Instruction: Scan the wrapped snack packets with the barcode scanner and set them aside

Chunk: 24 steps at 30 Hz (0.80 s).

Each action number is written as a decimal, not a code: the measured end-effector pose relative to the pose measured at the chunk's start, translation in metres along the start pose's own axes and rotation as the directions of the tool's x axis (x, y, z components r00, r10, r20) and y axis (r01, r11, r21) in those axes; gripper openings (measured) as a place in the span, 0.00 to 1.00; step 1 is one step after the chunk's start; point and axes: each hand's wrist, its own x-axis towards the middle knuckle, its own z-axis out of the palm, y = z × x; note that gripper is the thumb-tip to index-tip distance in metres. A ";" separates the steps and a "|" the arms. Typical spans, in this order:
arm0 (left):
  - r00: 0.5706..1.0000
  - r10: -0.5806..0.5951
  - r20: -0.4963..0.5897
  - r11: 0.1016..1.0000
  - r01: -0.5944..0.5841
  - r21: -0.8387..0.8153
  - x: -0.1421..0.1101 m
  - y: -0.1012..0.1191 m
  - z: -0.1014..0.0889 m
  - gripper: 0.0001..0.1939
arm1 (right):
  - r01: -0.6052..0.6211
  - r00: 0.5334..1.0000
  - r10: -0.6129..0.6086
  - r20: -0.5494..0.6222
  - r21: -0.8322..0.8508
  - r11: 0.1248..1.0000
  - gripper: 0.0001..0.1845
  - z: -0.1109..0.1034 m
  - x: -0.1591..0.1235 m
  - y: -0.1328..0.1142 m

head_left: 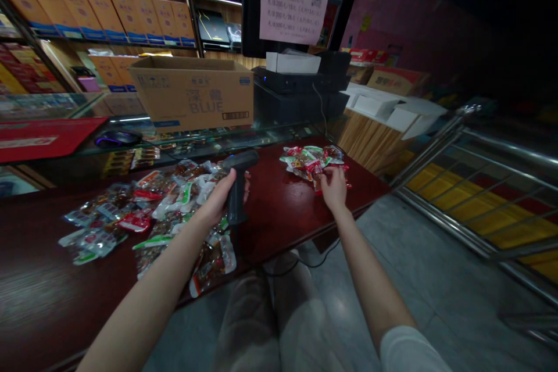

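Note:
My left hand (224, 195) is wrapped round the handle of a dark barcode scanner (236, 195), its head pointing up and to the right. Beneath and left of that hand spreads a large heap of small sealed snack packets (174, 195), clear with red, green and white parts. My right hand (335, 187) rests at the front of a smaller pile of similar packets (311, 158) on the right. Its fingers are bent down onto a red packet (318, 181); whether they grip it or only touch it is hard to see.
The dark red table (270, 209) carries both piles. Behind it stand an open cardboard box (196, 93), a computer mouse (117, 138) and a black checkout machine (300, 90) with a paper notice (294, 0). A metal railing (479, 197) is at the right. A cable (300, 267) hangs below the table edge.

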 end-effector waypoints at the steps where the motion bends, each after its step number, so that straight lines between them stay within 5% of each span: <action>1: 1.000 -0.002 -0.002 1.000 0.002 -0.010 0.000 0.001 0.000 0.30 | 0.036 0.998 -0.039 0.040 0.071 0.997 0.11 0.002 -0.009 -0.013; 4: 1.000 0.006 -0.003 0.999 -0.006 -0.052 0.000 0.005 -0.002 0.29 | 0.105 0.915 -0.232 0.330 0.361 0.927 0.09 0.017 -0.046 -0.063; 7: 0.999 0.032 0.006 0.996 -0.031 -0.082 0.000 0.009 -0.008 0.30 | 0.048 0.696 -0.407 0.592 0.527 0.848 0.09 0.038 -0.082 -0.111; 10: 0.999 0.040 0.027 0.995 -0.037 -0.090 -0.001 0.015 -0.016 0.30 | -0.042 0.617 -0.393 0.682 0.526 0.849 0.09 0.053 -0.098 -0.139; 15: 0.999 0.045 0.024 0.998 -0.044 -0.040 -0.005 0.027 -0.025 0.32 | -0.084 0.623 -0.350 0.699 0.504 0.859 0.12 0.063 -0.093 -0.145; 24: 0.997 0.073 -0.027 0.995 -0.074 -0.061 0.012 0.030 -0.049 0.32 | 0.153 0.804 -0.314 0.505 0.334 0.930 0.21 0.091 -0.055 -0.145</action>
